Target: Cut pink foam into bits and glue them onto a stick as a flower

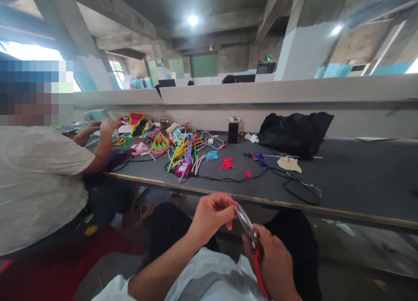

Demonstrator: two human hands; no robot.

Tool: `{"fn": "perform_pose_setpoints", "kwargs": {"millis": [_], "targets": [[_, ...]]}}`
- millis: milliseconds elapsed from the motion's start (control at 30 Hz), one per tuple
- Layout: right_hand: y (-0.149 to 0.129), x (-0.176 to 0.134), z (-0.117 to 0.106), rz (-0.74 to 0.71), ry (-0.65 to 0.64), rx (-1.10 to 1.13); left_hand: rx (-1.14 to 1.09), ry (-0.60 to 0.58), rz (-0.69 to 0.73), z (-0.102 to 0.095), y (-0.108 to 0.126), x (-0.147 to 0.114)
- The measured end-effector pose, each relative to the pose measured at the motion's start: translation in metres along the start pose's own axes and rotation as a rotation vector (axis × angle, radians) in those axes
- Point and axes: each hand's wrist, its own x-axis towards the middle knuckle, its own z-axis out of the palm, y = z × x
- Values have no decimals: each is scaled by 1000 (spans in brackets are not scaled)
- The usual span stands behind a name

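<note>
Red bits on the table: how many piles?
2: a larger pile right of the blue bits, a smaller pile farther right, closer to the camera. Some may be hidden.

From the wearer's seat, 12 straight ahead. Hands, two: left hand (210,215), right hand (276,258). Scissors (245,221), one; pink bit (236,203), one. At 12: red heaps (227,163), two; blue heap (211,155), one. At 1: black bag (292,133), one. At 10: co-worker (35,183), one. Coloured strips (187,151): many, too tangled to count.

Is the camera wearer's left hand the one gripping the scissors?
No, the right hand grips the scissors, while the left hand pinches a small pink piece at their tips.
</note>
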Motion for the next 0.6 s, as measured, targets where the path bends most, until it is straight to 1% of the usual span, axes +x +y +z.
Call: {"fn": "perform_pose_setpoints", "kwargs": {"millis": [100, 233, 333, 600], "targets": [[2, -1, 0, -1, -8, -8, -8, -27, -23, 1, 3, -2], [2, -2, 0, -30, 36, -3, 1, -39, -30, 0, 5, -2], [2, -3, 1, -37, 38, -7, 26, -49, -23, -2, 3, -2], [3, -5, 1, -40, 48, -89, 59, -49, -42, -3, 2, -2]]}}
